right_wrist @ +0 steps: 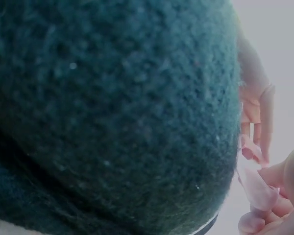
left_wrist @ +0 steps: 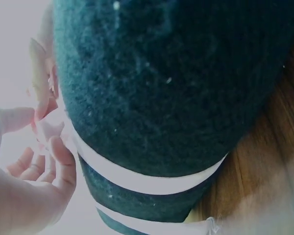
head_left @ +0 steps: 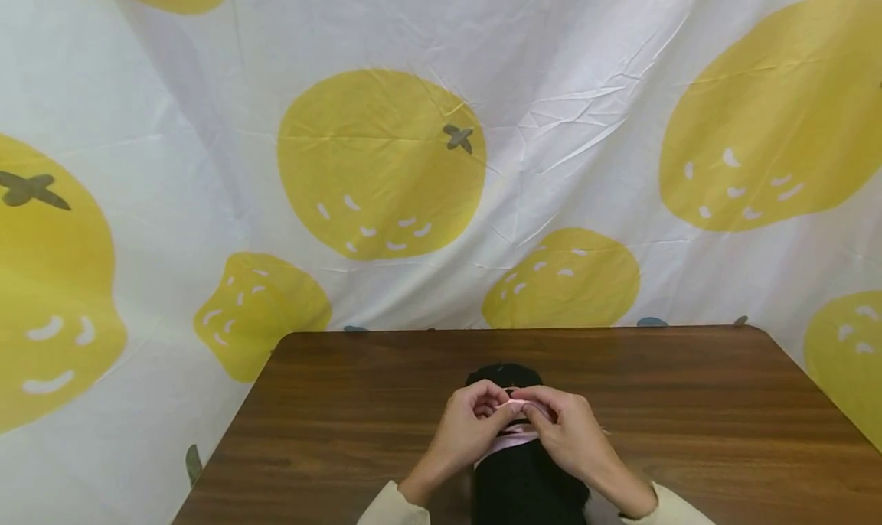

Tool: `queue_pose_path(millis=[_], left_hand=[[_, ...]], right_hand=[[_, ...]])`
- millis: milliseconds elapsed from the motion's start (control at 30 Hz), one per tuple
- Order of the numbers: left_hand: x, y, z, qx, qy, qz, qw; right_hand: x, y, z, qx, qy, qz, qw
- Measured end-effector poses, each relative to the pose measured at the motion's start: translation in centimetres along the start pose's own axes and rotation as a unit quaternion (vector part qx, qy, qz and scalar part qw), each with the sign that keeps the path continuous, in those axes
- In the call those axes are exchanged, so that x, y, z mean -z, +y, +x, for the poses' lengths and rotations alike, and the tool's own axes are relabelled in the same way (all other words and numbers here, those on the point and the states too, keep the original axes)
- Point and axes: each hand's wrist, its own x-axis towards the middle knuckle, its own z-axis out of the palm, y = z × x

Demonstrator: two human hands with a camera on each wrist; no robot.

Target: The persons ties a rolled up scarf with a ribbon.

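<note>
A dark, fuzzy rounded form lies on the table in front of me, black in the head view and dark green in the wrist views. Pale pink ribbon crosses it; in the left wrist view two light ribbon bands run around it. My left hand pinches the ribbon between thumb and fingers on top of the form. Close against it, my right hand pinches the ribbon too. Between the fingertips, a fold of ribbon shows in the right wrist view. The fingers partly hide whether it is knotted.
The brown wooden table extends to both sides and behind the form. A white cloth printed with yellow fruit hangs beyond the table's far edge. The form's dark far end shows past my hands.
</note>
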Motion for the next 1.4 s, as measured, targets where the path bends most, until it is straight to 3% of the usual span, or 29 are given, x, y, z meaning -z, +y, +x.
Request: queue_pose_path(millis=[300,633,867,1067,1400], left_hand=[[0.4,-0.3,-0.1,-0.034,-0.008,0.031,0.9989],[0.6,-0.5,0.1,-0.028,0.003,0.042,0.9987],[0.9,-0.5,0.1,-0.039,0.005,0.056,0.9976],[0.9,-0.4,0.1,-0.029,0.0,0.049,0.9984],[0.7,-0.4,-0.1,-0.014,-0.009,0.052,0.9985]], right_hand=[[0.0,0.1,-0.1,0.009,0.012,-0.024,1.0],[0.1,0.1,-0.1,0.002,0.002,-0.008,1.0],[0.2,-0.2,-0.1,-0.014,-0.021,-0.005,1.0],[0.5,-0.2,0.0,-0.031,-0.048,0.014,0.998],[1.3,0.0,0.0,-0.05,-0.109,0.096,0.988]])
